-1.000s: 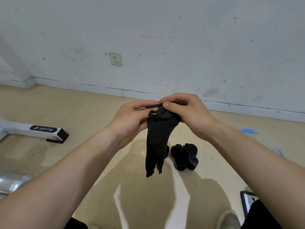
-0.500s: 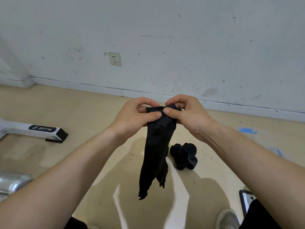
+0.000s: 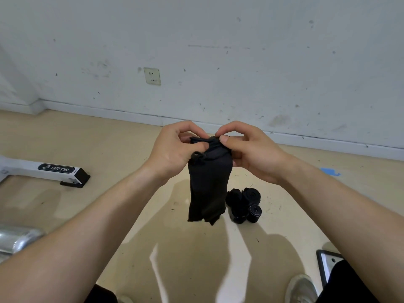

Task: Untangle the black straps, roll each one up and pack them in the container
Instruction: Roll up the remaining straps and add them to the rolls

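A black strap (image 3: 207, 184) hangs folded in front of me, its loose ends dangling above the floor. My left hand (image 3: 175, 149) pinches its top left edge between thumb and fingers. My right hand (image 3: 247, 149) pinches the top right edge, thumb pressed on the fabric. Behind the hanging strap, several rolled black straps (image 3: 244, 204) lie in a small heap on the beige floor. No container can be seen.
A white machine foot with a black BRTW label (image 3: 54, 171) lies on the floor at the left. A shiny metal part (image 3: 15, 239) sits at the lower left. A dark-framed device (image 3: 325, 265) and my shoe (image 3: 301, 287) are at the lower right. The wall has a socket (image 3: 152, 76).
The dangling strap got longer half a second ago, then shorter and wider again now. Both hands have stayed at its top, shifting their pinch slightly.
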Action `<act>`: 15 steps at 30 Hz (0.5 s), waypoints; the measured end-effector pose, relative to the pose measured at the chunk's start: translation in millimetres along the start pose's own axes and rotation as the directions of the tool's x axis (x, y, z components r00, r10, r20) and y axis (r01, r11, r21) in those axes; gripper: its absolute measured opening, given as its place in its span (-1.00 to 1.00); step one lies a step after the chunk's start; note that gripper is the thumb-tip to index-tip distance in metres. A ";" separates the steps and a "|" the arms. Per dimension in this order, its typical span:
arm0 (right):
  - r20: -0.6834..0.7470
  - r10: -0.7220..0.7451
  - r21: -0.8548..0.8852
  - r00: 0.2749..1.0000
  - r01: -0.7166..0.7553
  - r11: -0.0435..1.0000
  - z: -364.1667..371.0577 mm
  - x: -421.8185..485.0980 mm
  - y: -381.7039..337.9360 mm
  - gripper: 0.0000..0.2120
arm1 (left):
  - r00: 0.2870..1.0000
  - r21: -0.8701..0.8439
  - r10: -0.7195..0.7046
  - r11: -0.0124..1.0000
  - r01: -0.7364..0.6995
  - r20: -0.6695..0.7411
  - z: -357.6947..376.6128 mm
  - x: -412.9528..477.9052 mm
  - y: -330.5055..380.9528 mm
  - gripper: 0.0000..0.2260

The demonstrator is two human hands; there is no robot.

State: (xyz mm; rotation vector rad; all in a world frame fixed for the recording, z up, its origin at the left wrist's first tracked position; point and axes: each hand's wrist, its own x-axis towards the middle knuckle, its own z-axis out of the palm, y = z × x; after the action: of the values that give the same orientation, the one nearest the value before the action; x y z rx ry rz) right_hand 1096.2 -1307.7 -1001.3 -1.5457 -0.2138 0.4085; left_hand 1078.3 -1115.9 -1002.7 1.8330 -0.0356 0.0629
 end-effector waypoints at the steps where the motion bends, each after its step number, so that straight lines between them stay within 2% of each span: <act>1: 0.000 -0.005 0.058 1.000 0.005 0.998 -0.6 0.1 0.3 -0.93 | 1.000 -0.014 0.011 1.000 -0.010 0.021 -1.7 0.8 0.7 -0.79; 5: 0.001 -0.012 0.202 1.000 0.012 0.979 -3.0 0.2 1.1 -0.88 | 0.991 -0.057 0.057 0.997 -0.050 0.123 -10.0 3.3 5.4 -0.80; 8: 0.014 0.006 0.232 1.000 -0.009 0.973 -2.5 -0.2 2.1 -0.84 | 0.977 -0.062 0.057 0.997 -0.046 0.205 -15.1 3.4 8.9 -0.80; 12: -0.030 -0.019 0.137 0.999 0.022 0.990 -1.0 0.5 3.0 -0.81 | 0.966 -0.052 0.014 0.999 -0.001 0.257 -18.2 0.1 7.4 -0.82; 15: -0.085 -0.062 0.003 0.994 0.063 0.998 0.9 1.5 5.3 -0.80 | 0.974 -0.113 -0.066 0.989 0.092 0.217 -14.0 0.3 1.8 -0.74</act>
State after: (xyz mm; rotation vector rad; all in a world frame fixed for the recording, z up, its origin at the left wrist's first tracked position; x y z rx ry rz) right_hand 1096.6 -1306.4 -1006.8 -1.5433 -0.1938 0.2932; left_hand 1078.2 -1102.8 -997.3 1.7092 -0.1144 -0.1890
